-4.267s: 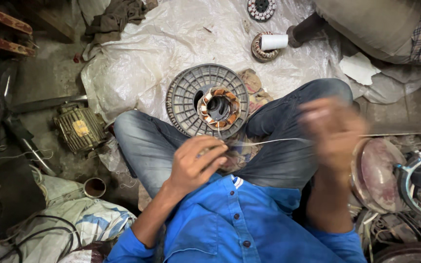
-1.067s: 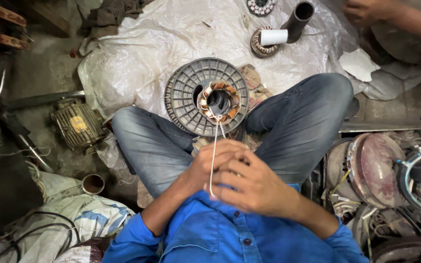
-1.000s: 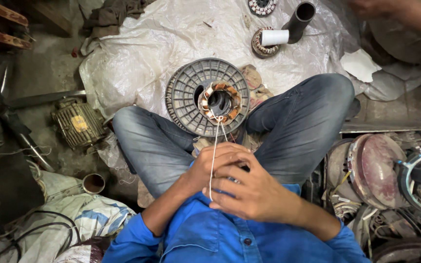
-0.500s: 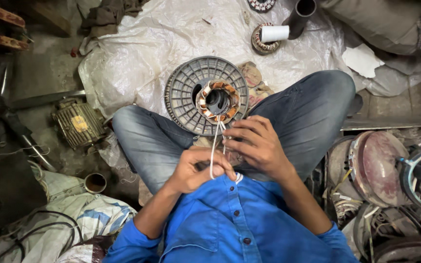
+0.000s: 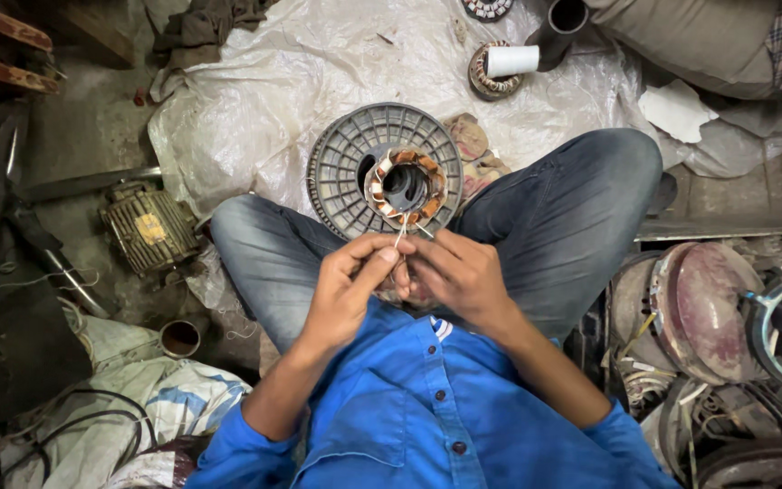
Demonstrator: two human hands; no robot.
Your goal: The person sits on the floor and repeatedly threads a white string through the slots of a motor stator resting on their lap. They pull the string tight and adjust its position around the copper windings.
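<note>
A single camera sits on the person's head, looking straight down and close at the lap: blue shirt along the lower edge, crossed legs mid-frame, plastic sheet on the floor across the top.

— What can't you make out?
— The thread between the hands is too thin to follow; the right hand hides where it ends.
— And the edges?
— The co-worker is cut off at the top, and the metal parts on the right run out of frame, possibly fan housings.
</note>
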